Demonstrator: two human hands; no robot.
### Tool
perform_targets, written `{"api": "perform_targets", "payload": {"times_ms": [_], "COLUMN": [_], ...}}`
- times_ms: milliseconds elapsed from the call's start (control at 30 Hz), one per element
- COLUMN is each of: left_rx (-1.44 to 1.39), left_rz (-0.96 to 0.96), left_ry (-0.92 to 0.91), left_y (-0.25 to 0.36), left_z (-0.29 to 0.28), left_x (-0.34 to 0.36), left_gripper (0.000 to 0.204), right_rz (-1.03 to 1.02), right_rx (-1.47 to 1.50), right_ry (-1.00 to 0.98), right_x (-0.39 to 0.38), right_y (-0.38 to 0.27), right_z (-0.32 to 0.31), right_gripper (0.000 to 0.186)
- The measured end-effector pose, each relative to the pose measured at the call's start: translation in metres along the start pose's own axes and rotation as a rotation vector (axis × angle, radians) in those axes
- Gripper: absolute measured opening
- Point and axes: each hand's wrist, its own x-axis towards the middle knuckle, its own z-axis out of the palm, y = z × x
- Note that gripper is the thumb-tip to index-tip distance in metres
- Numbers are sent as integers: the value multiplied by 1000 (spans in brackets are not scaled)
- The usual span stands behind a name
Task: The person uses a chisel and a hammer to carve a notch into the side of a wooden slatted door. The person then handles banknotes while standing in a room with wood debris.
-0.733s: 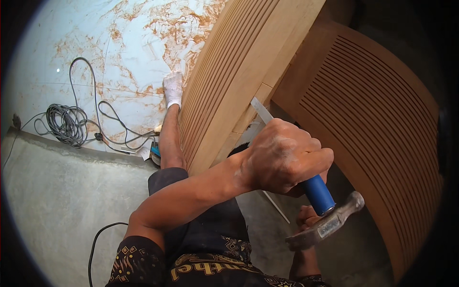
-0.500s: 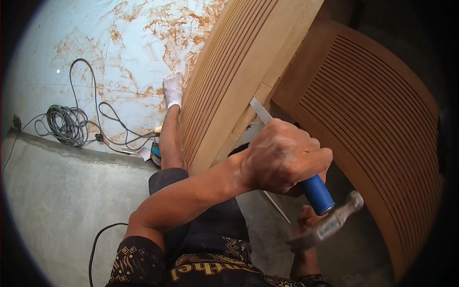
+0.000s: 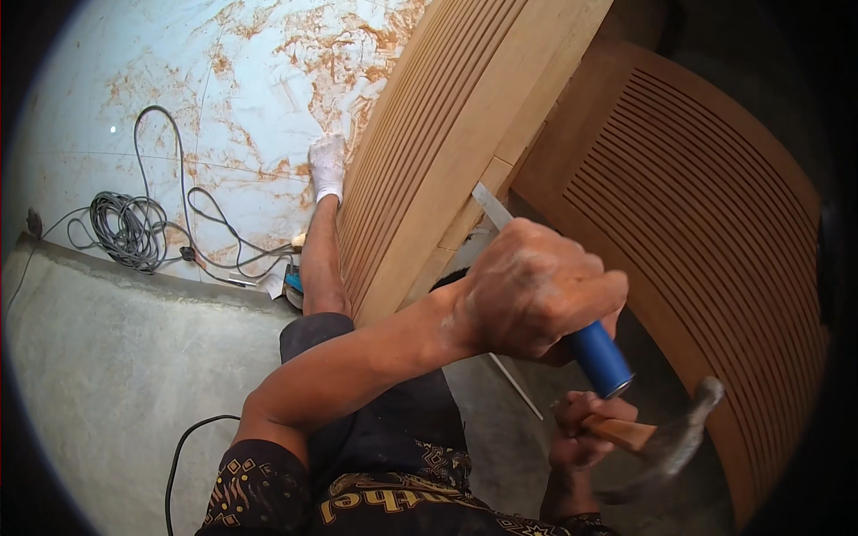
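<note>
My left hand [image 3: 545, 290] is wrapped round the blue handle of a chisel [image 3: 606, 359]. Its flat steel blade points up and left, the tip against the edge of a wooden louvred panel [image 3: 487, 112], at a seam or notch. Lower right, my right hand [image 3: 585, 429] grips a claw hammer [image 3: 627, 434] by its wooden shaft. The blurred metal head is a short way below and right of the chisel's butt, apart from it. Part of the panel's edge is hidden behind my left hand.
A second slatted wooden panel [image 3: 661, 152] with a curved edge stands on the right. On the white, dust-smeared floor [image 3: 241, 107] lies a coiled grey cable [image 3: 125, 234]. My socked foot [image 3: 328, 165] is beside the near panel. A thin white stick [image 3: 517, 389] lies below my left hand.
The hammer has swung away from the chisel's butt, down and to the right, and its wooden shaft now shows. My left hand and the chisel stay nearly in place.
</note>
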Motion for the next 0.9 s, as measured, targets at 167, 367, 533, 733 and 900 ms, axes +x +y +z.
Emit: {"api": "perform_targets", "payload": {"times_ms": [167,367,533,733,900], "left_rx": [6,84,81,75,48], "left_rz": [-90,48,79,83,87], "left_ry": [81,-147,-117,-57,-38], "left_y": [-3,5,3,8,11], "left_z": [4,4,2,6,11], "left_x": [21,-18,-22,-25,-26], "left_gripper": [28,19,22,24,20], "right_rz": [35,115,152,220,153], "right_rx": [1,-7,-59,3,0], "right_ry": [-91,3,3,28,84], "right_x": [2,0,6,15,10], "right_y": [1,1,-4,-10,3], "right_z": [-15,-18,-8,4,-6], "right_gripper": [54,57,61,62,50]}}
